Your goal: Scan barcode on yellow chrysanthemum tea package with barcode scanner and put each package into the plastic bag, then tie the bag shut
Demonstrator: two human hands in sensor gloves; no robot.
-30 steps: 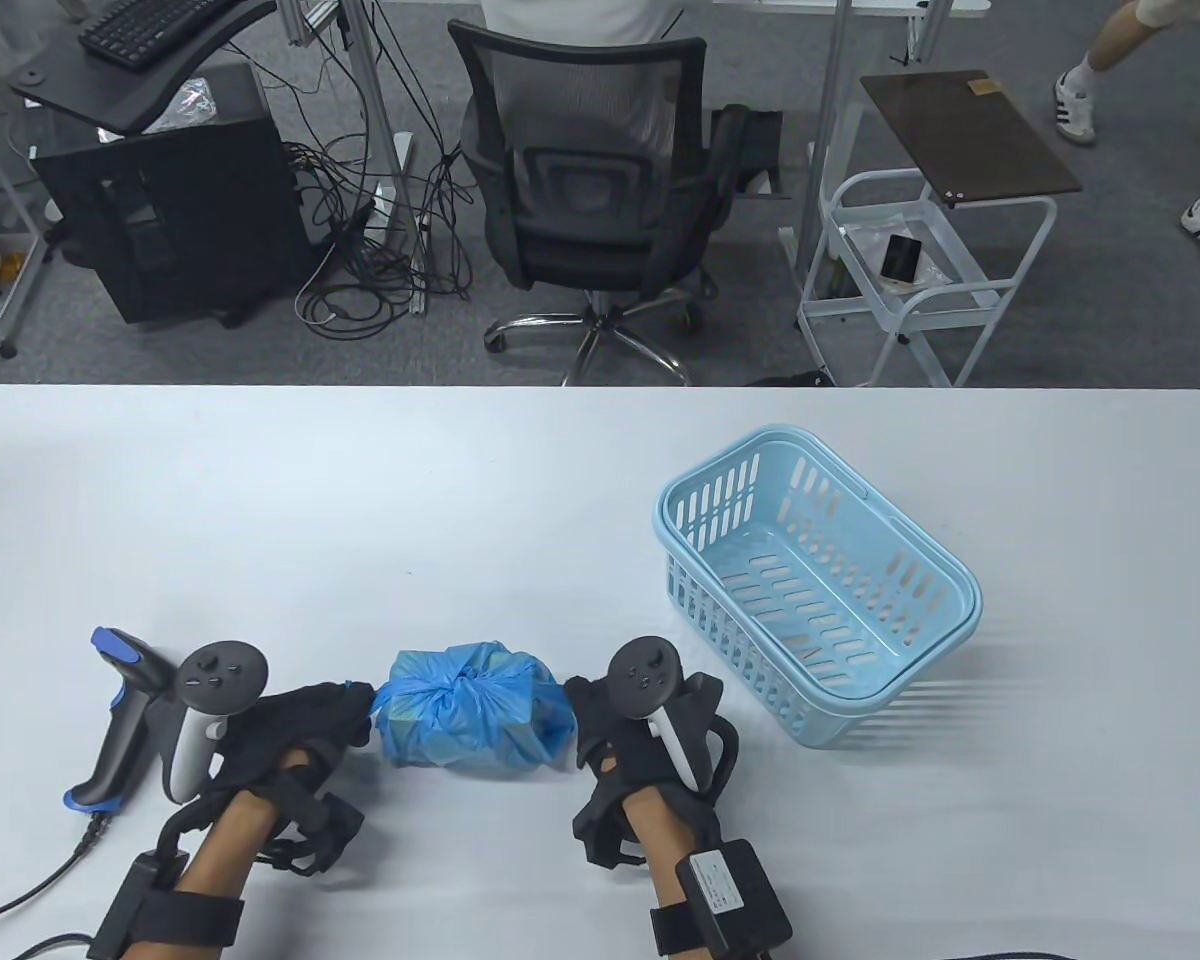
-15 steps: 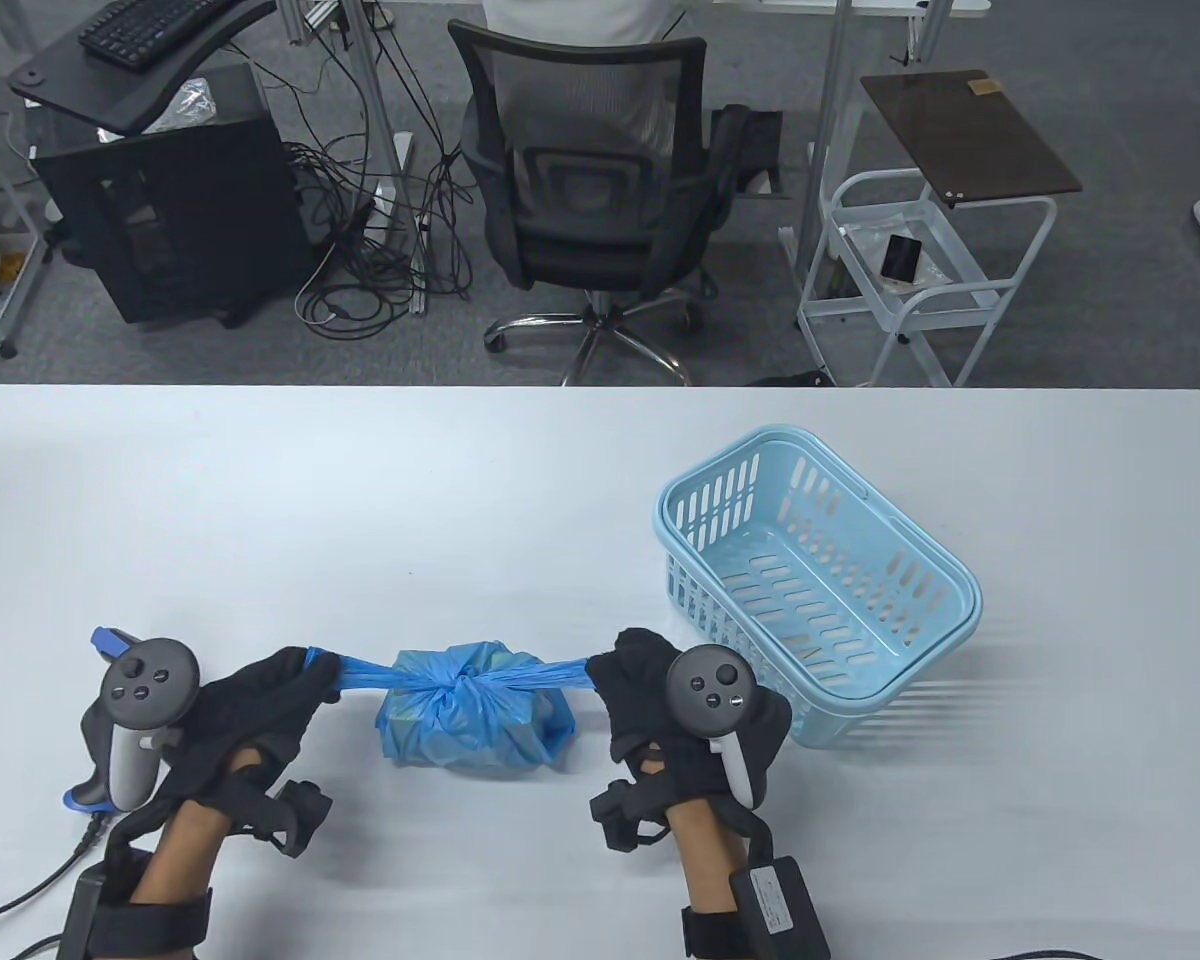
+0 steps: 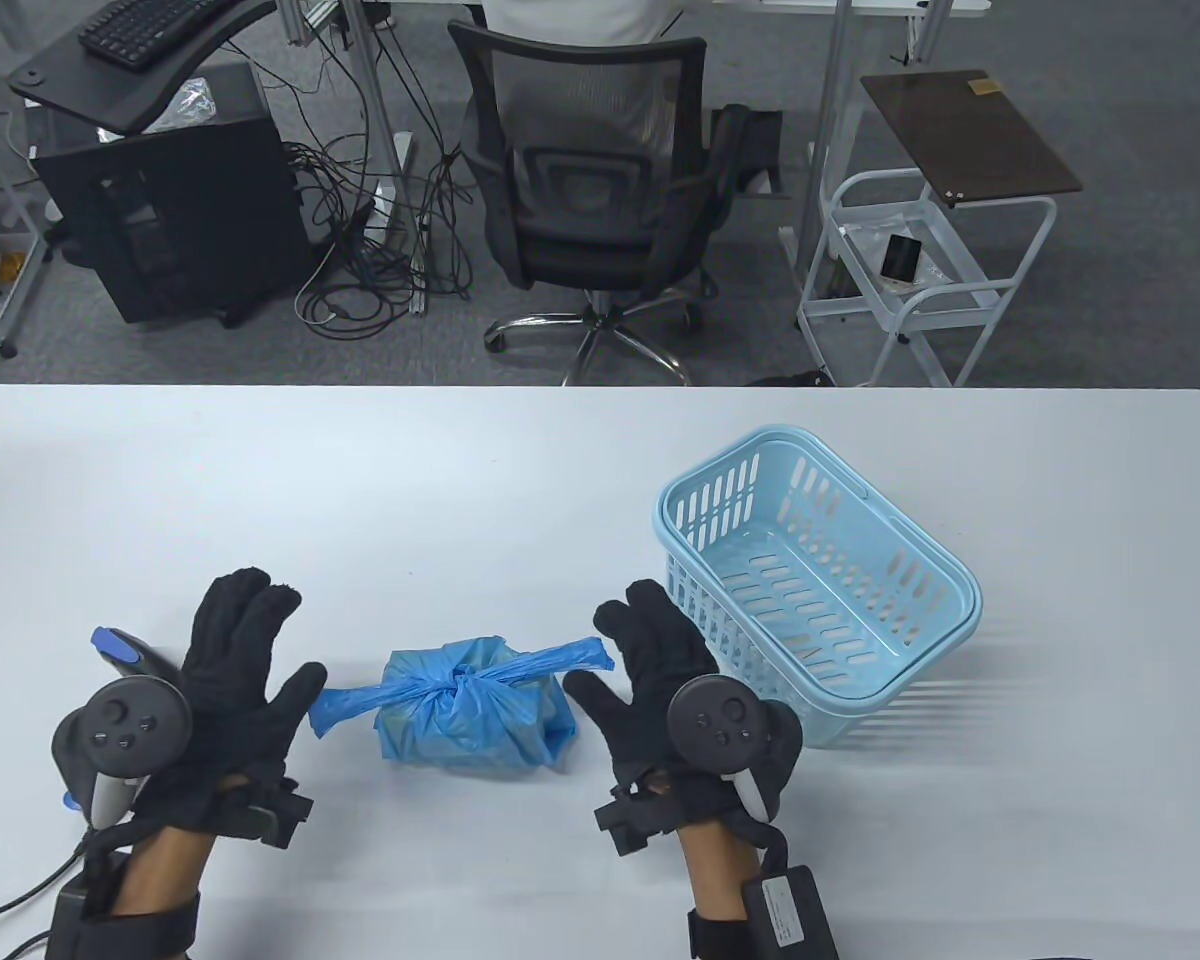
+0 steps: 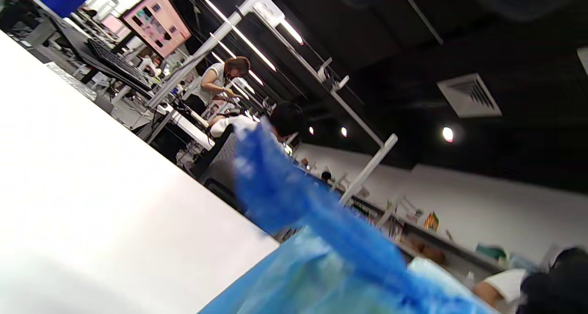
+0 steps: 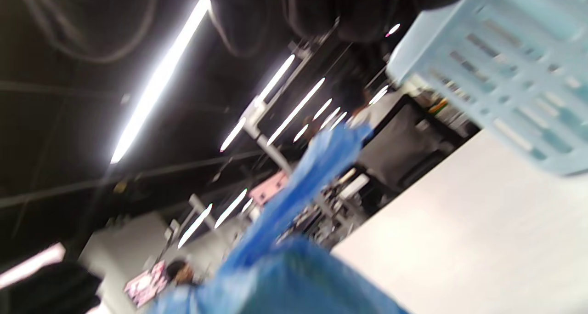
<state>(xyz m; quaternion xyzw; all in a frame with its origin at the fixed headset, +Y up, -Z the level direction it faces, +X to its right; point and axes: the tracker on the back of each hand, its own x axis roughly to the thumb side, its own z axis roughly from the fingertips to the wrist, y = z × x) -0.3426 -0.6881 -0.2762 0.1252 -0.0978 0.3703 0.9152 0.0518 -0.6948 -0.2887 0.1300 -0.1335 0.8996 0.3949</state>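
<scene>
Counter: white, far edge visible, near edge cut off by the frame bottom.

Basket: light blue, slotted, at 3 o'clock of the bag, tilted, nothing visible inside. Its near-left corner is hidden behind the right hand's tracker. In the right wrist view it is a blurred corner only.

Plastic bag: blue, knotted on top, sits on the counter between the two hands. Two tied tails stick out, one toward 9 o'clock, one toward 2 o'clock. Contents are not readable through the plastic, so the tea packages can't be confirmed by sight. Both wrist views show only smeared blue plastic.

Left hand: fingers straight and spread wide, holding nothing. Its thumb tip is just beside the 9 o'clock tail; can't tell if they touch.

Right hand: fingers wide, straight, holding nothing. It is just beside the 2 o'clock tail; contact is unclear.

Barcode scanner: at 9 o'clock of the left hand, mostly hidden under that hand and its tracker. Only the blue head and a bit of grey show.
</scene>
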